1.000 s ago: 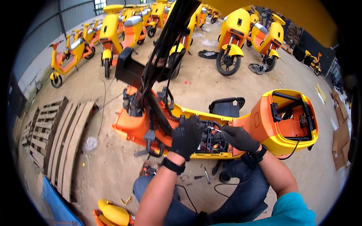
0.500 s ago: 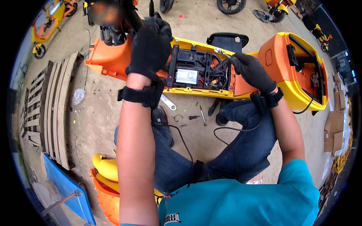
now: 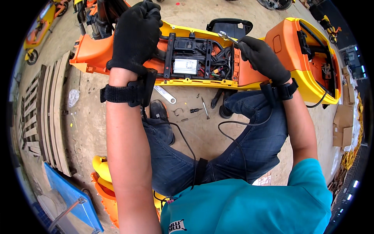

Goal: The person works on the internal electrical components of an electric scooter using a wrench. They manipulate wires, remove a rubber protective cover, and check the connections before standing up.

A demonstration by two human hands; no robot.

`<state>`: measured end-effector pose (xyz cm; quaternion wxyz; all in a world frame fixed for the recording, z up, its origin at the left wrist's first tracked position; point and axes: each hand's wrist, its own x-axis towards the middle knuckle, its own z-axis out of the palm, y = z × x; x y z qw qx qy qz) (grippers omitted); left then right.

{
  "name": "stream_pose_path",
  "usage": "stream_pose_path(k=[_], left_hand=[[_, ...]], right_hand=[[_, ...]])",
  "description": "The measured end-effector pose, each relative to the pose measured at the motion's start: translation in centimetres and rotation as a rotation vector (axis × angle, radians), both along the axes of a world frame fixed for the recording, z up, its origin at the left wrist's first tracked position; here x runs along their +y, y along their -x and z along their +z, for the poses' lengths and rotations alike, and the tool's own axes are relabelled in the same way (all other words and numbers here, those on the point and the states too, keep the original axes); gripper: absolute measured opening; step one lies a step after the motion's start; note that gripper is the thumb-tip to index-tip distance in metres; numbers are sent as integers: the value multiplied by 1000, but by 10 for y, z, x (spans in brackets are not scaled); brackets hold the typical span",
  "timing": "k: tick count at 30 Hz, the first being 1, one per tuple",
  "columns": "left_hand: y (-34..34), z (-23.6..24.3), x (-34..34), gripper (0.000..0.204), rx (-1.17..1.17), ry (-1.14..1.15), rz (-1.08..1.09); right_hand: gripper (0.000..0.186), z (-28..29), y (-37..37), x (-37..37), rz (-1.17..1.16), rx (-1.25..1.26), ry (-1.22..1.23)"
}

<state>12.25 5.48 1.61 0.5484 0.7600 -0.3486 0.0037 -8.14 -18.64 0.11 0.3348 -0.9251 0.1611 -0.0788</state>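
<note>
In front of me lies an orange and yellow scooter body (image 3: pixel 253 72), its middle compartment uncovered. Inside sit a silver-grey box (image 3: pixel 185 66), black brackets and bundled wires (image 3: pixel 220 62). My left hand (image 3: pixel 136 37), in a black glove, is closed in a fist above the body's left part, near the dark front column; whatever it grips is hidden. My right hand (image 3: pixel 263 58), also gloved, is closed round the handle of a silver wrench (image 3: pixel 226 36). The wrench's head points left, over the far yellow edge of the body.
On the floor between my feet lie a large flat wrench (image 3: pixel 164 94), a black bit (image 3: pixel 194 110) and a thin screwdriver-like tool (image 3: pixel 205 108). Wooden pallets (image 3: pixel 52 113) and a blue panel (image 3: pixel 72 197) are at left. Cardboard boxes (image 3: pixel 343 126) stand at right. Cables hang from my wrists.
The view has shifted, so the scooter body sits higher in it. My left hand has moved left along the body. The right hand still holds the wrench, now clear of the compartment's wires.
</note>
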Motion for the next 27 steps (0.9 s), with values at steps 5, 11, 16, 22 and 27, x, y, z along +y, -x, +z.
stream_pose_path(k=[5, 11, 16, 22, 27], left_hand=[[1, -1, 1, 24, 8, -14, -51], [-1, -5, -4, 22, -134, -56, -105], [20, -23, -22, 14, -524, -157, -3], [79, -39, -45, 10, -416, -152, -178], [97, -30, -46, 25, -260, -128, -286]], right_hand=[[27, 3, 0, 1, -20, 9, -35], [26, 2, 1, -3, 41, -62, 37], [26, 2, -1, -3, 78, -110, 58], [26, 15, 0, 15, -31, 46, -360], [34, 37, 0, 37, 8, 174, -455]])
